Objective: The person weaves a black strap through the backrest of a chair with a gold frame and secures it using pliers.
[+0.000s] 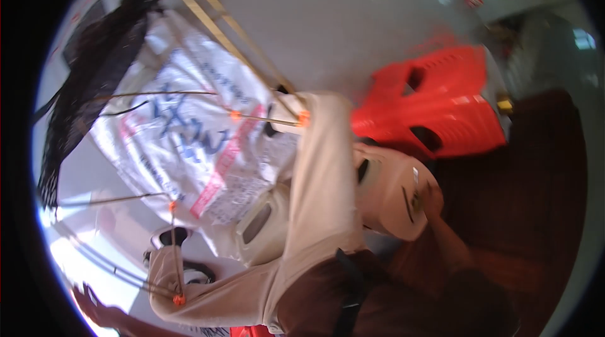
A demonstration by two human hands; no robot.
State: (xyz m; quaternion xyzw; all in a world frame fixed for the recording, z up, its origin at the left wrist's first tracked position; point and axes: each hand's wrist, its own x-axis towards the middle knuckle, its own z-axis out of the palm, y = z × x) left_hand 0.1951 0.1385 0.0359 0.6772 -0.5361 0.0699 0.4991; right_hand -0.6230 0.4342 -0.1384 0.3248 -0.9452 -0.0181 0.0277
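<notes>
My right hand grips the edge of a beige plastic stool with a dark slot in its top, just right of my beige trouser leg. My left hand reaches out at the lower left with its fingers apart and holds nothing. It is close to the thin metal rod frame with orange joints. A second beige stool sits between my legs. My two shoes show at the ends of the trouser legs. The picture is tilted and blurred.
A large white printed sack lies on the pale floor under the rod frame. Red plastic stools are stacked at the right, next to a dark brown surface. Black mesh netting hangs at the upper left.
</notes>
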